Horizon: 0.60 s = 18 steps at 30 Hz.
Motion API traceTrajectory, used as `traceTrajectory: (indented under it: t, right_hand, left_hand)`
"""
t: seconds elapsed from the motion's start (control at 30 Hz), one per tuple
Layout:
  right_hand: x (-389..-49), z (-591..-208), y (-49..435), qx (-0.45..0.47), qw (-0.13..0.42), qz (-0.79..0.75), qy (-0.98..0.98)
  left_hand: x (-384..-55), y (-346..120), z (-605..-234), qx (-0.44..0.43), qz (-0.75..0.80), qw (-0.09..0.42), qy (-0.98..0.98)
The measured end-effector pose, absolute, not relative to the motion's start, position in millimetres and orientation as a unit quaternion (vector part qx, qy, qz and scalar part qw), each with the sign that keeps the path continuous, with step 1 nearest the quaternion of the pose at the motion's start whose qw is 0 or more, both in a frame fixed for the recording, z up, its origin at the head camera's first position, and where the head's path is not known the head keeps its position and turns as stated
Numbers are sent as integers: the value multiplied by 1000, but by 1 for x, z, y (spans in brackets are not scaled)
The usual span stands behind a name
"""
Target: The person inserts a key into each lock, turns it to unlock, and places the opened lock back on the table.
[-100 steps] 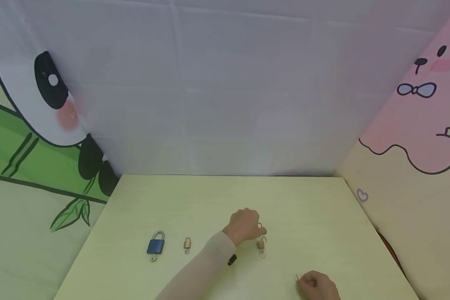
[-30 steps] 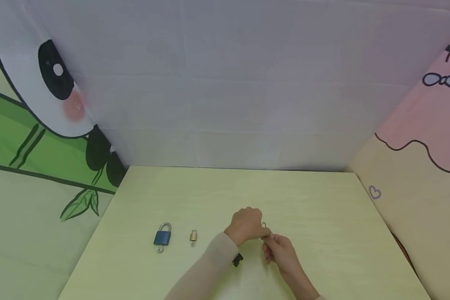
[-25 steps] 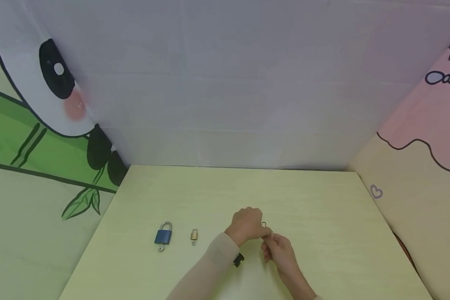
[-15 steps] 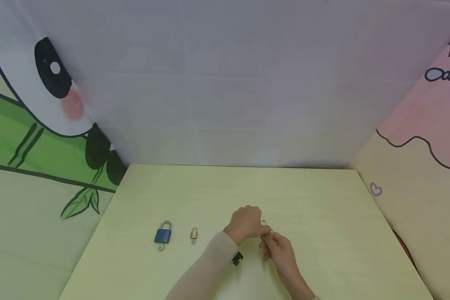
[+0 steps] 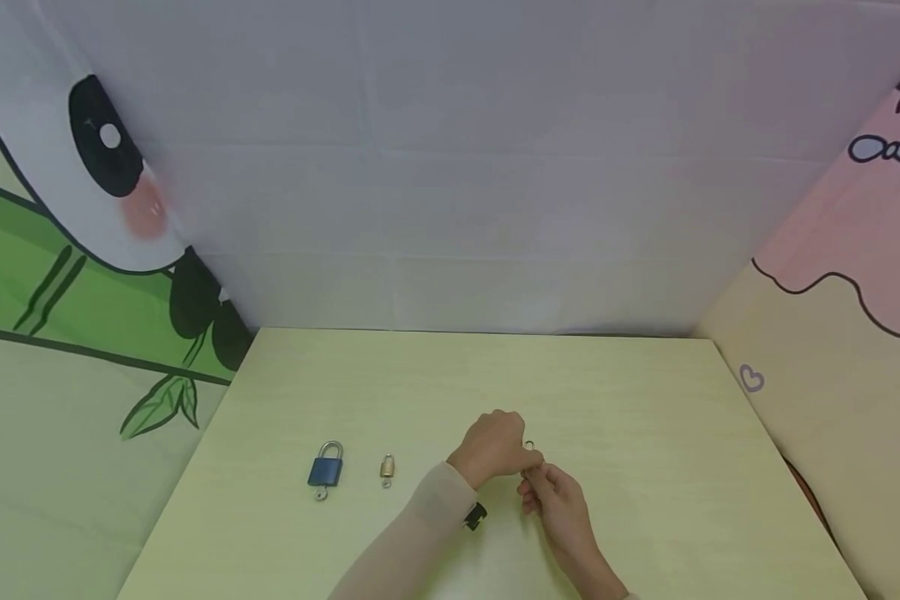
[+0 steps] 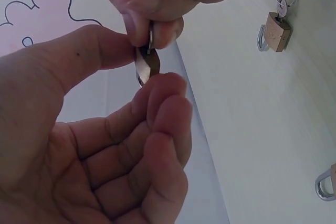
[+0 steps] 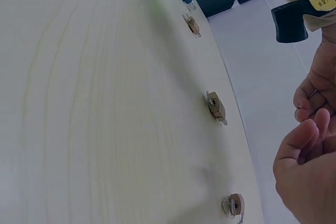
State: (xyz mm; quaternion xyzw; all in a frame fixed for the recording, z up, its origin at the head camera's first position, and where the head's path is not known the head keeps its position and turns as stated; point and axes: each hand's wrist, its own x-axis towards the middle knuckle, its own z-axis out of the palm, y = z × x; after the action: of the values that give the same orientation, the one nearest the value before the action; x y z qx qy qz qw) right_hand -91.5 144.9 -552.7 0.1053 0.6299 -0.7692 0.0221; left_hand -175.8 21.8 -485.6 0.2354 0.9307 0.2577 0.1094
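Note:
My left hand (image 5: 492,446) pinches a small brass padlock (image 6: 147,66) between thumb and fingertips, raised over the table. The loop of a shackle (image 5: 529,445) shows just past the left thumb in the head view. Up against it, my right hand (image 5: 566,507) pinches a thin silver key (image 6: 151,38) between thumb and fingers. The key meets the end of the padlock's body; its blade is hidden. From the right wrist view, the fingertips of both hands come together and hide the padlock.
On the table at left lie a blue padlock (image 5: 325,472) and a small brass padlock (image 5: 387,469), both with keys. Two more brass padlocks, one (image 7: 216,107) nearer and another (image 7: 237,204), lie near the hands. Cloth walls (image 5: 465,208) border the table.
My right hand has come from the lower right up to the padlock in my left hand, bringing the key. Over the last second both hands stay together with only slight finger movement.

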Motion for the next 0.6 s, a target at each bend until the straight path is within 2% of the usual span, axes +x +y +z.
traceTrajectory:
  t: [0.37,0.6]
  right_hand:
    - [-91,-553,160,105,-13,-663,741]
    - [-86,-547,179,117,7,-625,771]
  left_hand:
    - [-178,38,-490,238,171,95,951]
    - [-179,48,-490,247,168,92,950]
